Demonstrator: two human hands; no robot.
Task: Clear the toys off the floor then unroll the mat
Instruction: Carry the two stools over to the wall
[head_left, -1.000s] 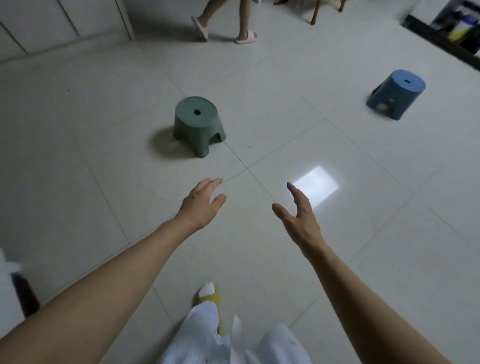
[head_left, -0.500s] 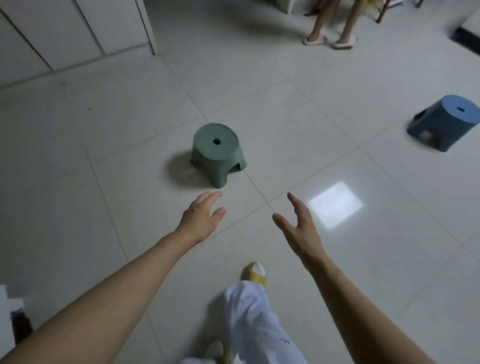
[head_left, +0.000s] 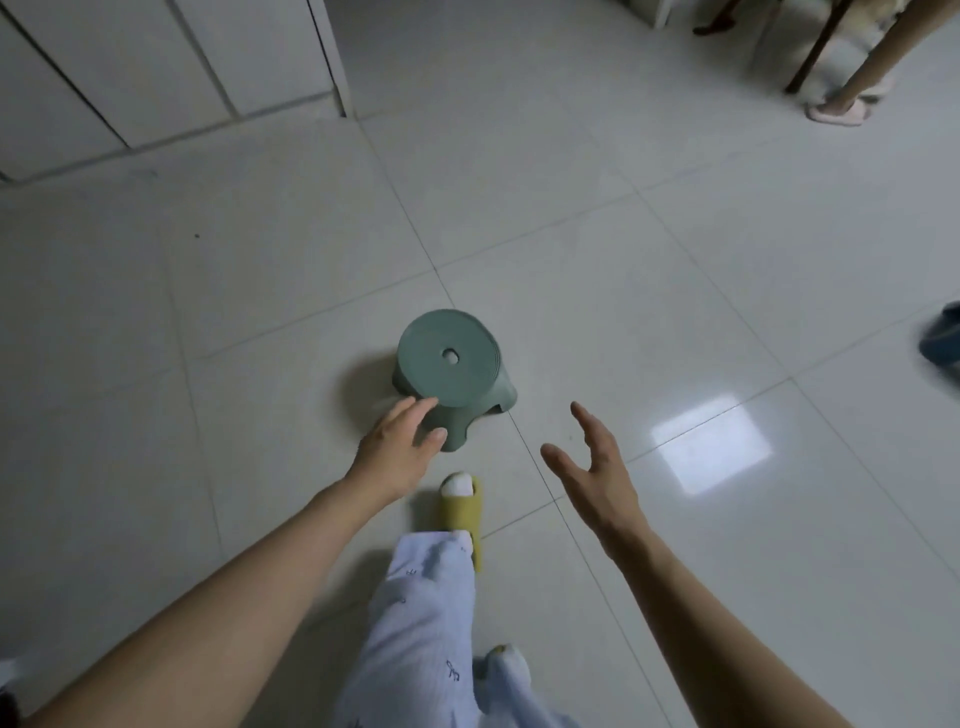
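The clearing step is judged to be in hand: the small round green plastic stool (head_left: 453, 374), with a hole in the middle of its seat, is being reached for where it stands upright on the pale tiled floor (head_left: 597, 270), just ahead of the foot in a yellow slipper (head_left: 461, 512). No mat is seen. The next move is judged to call for both hands to be closed on opposite sides of the stool so that it can be lifted away.

The left hand (head_left: 397, 449) is held open and empty, palm down, its fingertips at the stool's near-left edge; whether they touch cannot be told. The right hand (head_left: 597, 470) is spread open and empty, palm turned inward, to the right of the stool and apart from it. A blue object (head_left: 943, 338) lies well to the stool's right at the frame edge.
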